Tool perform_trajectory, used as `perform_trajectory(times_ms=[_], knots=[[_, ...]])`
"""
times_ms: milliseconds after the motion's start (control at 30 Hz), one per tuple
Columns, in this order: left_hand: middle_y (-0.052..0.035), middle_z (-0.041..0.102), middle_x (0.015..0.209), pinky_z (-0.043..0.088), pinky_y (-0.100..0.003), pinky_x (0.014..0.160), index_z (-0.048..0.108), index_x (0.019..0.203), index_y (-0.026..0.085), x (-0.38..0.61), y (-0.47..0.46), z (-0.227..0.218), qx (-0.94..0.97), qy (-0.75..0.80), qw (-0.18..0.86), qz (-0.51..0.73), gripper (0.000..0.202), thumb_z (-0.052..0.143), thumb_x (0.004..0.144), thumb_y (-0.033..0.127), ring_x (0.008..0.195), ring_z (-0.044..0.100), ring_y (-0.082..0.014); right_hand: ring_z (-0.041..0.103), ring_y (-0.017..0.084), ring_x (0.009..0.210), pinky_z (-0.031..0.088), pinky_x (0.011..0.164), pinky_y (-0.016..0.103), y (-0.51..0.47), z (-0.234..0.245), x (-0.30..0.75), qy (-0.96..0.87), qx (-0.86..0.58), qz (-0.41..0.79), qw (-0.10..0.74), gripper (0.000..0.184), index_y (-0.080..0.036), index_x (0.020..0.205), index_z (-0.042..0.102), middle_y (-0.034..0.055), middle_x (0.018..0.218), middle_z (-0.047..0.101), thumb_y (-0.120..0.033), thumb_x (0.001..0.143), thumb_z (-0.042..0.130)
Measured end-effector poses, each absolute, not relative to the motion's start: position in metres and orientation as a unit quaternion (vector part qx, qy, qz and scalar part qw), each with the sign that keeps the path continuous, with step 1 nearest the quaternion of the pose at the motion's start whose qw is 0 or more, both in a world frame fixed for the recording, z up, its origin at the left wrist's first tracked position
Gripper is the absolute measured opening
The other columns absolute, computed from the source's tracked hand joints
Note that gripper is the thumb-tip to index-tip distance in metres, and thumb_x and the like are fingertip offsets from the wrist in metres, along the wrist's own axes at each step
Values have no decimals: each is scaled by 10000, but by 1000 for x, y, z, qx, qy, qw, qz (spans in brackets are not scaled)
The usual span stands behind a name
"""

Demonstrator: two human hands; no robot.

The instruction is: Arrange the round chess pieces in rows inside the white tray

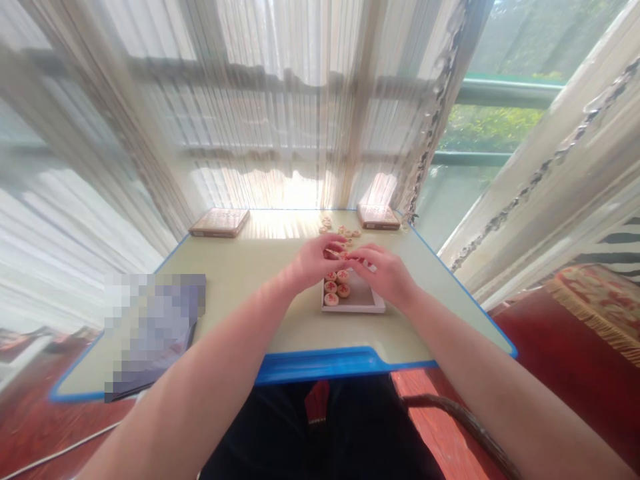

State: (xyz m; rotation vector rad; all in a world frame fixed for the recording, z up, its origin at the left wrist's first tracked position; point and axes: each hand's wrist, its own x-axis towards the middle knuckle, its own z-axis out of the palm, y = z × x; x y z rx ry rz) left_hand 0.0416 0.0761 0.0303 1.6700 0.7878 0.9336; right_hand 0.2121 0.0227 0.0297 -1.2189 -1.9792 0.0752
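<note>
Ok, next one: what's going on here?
A person sits at a table, left hand and right hand close together over the far end of a shallow box. It's hard to tell whether either hand grips anything. Round pieces with red markings lie along the box's left side, and more loose pieces lie on the table beyond the hands.

From my end, I saw red characters on the round pieces (343,291) in the shallow tray (353,309), but they were too small and blurred for me to read. I could make out no legible wording elsewhere.
</note>
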Motion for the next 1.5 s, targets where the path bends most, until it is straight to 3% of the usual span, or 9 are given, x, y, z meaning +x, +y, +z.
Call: perform_trajectory(times_ms=[167, 333, 400, 500, 600, 733, 1033, 1300, 1500], knots=[[-54, 631, 904, 524, -252, 579, 486, 1138, 170, 40, 72, 32, 663, 308, 551, 402, 625, 779, 588, 213, 647, 619, -109, 634, 172, 808, 493, 767, 310, 20, 31, 214, -753, -500, 101, 417, 231, -214, 957, 680, 42, 911, 703, -337, 854, 514], [-64, 656, 864, 546, -301, 665, 536, 1027, 144, 41, 67, 33, 698, 272, 537, 388, 494, 747, 582, 158, 761, 652, -168, 652, 174, 738, 515, 712, 317, 23, 32, 211, -691, -499, 251, 459, 292, -196, 987, 653, 39, 831, 707, -376, 758, 638], [-68, 663, 900, 548, -310, 689, 539, 1061, 152, 42, 65, 34, 722, 267, 506, 389, 497, 714, 596, 146, 787, 653, -174, 645, 168, 716, 511, 699, 315, 24, 34, 211, -681, -497, 280, 459, 332, -192, 1006, 636, 36, 815, 702, -383, 735, 658], [-61, 661, 962, 538, -296, 729, 570, 1055, 164, 39, 67, 36, 753, 299, 391, 436, 409, 612, 652, 117, 860, 638, -171, 620, 156, 695, 484, 671, 296, 20, 41, 216, -689, -526, 253, 430, 345, -184, 980, 628, 28, 777, 686, -395, 710, 673], [-47, 663, 894, 524, -274, 718, 624, 882, 154, 31, 76, 34, 750, 390, 211, 490, 228, 512, 692, 97, 837, 622, -159, 594, 150, 686, 449, 682, 289, 13, 48, 225, -734, -548, 205, 344, 318, -197, 932, 620, 2, 720, 669, -383, 684, 692], [-38, 661, 849, 506, -284, 735, 632, 890, 169, 18, 91, 25, 769, 436, 96, 458, 245, 471, 719, 99, 795, 608, -159, 586, 149, 689, 422, 657, 275, 9, 50, 235, -774, -545, 191, 259, 233, -221, 845, 627, -7, 745, 675, -410, 712, 656], [-53, 633, 882, 421, -385, 910, 669, 778, 201, 16, 91, 23, 786, 454, 3, 419, 300, 441, 696, 25, 973, 514, -230, 556, 227, 867, 422, 756, 336, 18, 40, 238, -786, -575, 113, 198, 128, -249, 747, 698, 8, 773, 696, -352, 728, 625], [-48, 619, 914, 417, -368, 922, 673, 790, 195, 15, 94, 20, 780, 464, 19, 420, 348, 431, 648, -11, 985, 508, -223, 553, 219, 855, 403, 825, 352, 16, 42, 236, -814, -541, 113, 180, 167, -237, 761, 705, 19, 793, 693, -360, 755, 594], [-43, 645, 857, 419, -358, 910, 667, 773, 191, 17, 96, 19, 797, 454, 31, 397, 252, 448, 728, 75, 950, 529, -215, 533, 245, 923, 432, 767, 326, 16, 40, 237, -804, -556, 120, 174, 138, -249, 761, 720, 27, 715, 663, -345, 690, 650]])
